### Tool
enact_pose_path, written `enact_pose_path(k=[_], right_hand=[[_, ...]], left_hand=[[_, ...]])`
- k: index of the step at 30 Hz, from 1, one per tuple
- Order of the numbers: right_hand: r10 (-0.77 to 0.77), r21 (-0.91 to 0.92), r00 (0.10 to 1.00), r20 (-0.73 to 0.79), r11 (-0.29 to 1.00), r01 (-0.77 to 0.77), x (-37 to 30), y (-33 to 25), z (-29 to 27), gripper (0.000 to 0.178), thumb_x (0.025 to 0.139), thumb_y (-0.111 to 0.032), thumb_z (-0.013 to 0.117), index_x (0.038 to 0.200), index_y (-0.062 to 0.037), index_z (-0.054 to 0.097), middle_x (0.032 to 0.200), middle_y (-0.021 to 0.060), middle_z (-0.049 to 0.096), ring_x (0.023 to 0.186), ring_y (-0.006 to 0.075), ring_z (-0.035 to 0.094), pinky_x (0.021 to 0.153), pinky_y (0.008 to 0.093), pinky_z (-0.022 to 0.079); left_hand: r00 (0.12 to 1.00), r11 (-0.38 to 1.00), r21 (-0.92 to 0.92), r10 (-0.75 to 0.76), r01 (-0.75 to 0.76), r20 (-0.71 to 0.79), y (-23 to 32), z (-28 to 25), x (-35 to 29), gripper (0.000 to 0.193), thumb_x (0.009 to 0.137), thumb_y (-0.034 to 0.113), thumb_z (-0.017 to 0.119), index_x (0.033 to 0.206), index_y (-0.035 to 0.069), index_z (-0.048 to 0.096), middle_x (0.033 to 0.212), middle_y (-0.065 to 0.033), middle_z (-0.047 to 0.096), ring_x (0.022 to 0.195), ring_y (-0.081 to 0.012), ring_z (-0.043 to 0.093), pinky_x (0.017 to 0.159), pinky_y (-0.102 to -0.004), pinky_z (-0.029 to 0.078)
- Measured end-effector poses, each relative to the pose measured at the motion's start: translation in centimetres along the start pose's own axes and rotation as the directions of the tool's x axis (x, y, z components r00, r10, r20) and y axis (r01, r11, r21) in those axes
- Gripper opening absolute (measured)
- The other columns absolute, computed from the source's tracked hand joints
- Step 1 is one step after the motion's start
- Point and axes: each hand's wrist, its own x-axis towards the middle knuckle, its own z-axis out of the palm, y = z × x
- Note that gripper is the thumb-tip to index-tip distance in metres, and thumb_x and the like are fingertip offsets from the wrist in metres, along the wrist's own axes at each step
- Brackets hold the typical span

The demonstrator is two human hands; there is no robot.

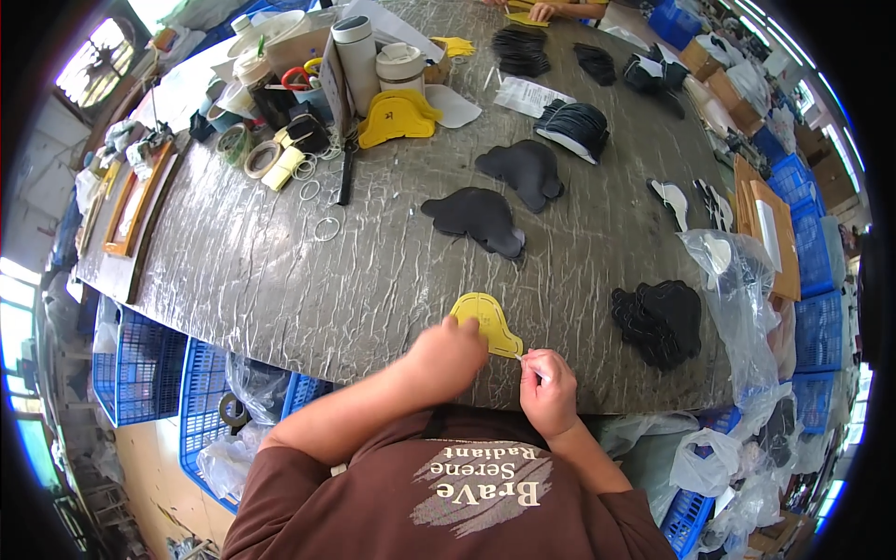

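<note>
A yellow curved template (499, 329) with dashed slots along its outline lies near the front edge of the table. My left hand (448, 359), a little blurred, presses on the template's left side with curled fingers. My right hand (548, 385) is closed in a pinch at the lower right corner of the template. From its fingertips pokes the white tip of a thin pen-like tool (520, 357); the fist hides the rest. What lies under the template is hidden. Beyond it rest two stacks of black shaped pieces (476, 222), (525, 175).
To the right sits another stack of black pieces (658, 322), beside a clear plastic bag (733, 299). Bundled black pieces (574, 126) lie farther back. Tape rolls (262, 159), a white flask (355, 56) and yellow templates (399, 117) stand far left. Another person's hand (541, 11) shows at the far edge.
</note>
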Motion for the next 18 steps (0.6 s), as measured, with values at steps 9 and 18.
enact_pose_path(k=[9, 18], right_hand=[[0.019, -0.021, 0.998, 0.067, 1.000, -0.018, 2.1, -0.9, 0.1, 0.017, 0.078, 0.005, 0.065, 0.082, -0.0035, 0.051, 0.078, 0.0127, 0.062, 0.072, 0.0346, 0.061, 0.064, 0.0409, 0.049], [-0.113, 0.258, 0.981, 0.155, 0.964, 0.071, 4.4, -2.4, 5.4, 0.013, 0.077, -0.003, 0.071, 0.081, -0.0047, 0.058, 0.072, 0.0121, 0.063, 0.066, 0.0316, 0.062, 0.059, 0.0386, 0.047]], left_hand=[[0.993, 0.888, -0.456, -0.010, 0.063, 0.117, -5.8, -2.3, 5.2, 0.017, 0.068, 0.010, 0.066, 0.083, 0.001, 0.062, 0.073, -0.0158, 0.065, 0.071, -0.0303, 0.066, 0.063, -0.0398, 0.050], [0.994, 0.879, -0.473, -0.002, 0.053, 0.107, -6.3, -1.4, 5.7, 0.019, 0.065, 0.013, 0.069, 0.079, 0.002, 0.064, 0.071, -0.0150, 0.065, 0.068, -0.0292, 0.065, 0.060, -0.0391, 0.049]])
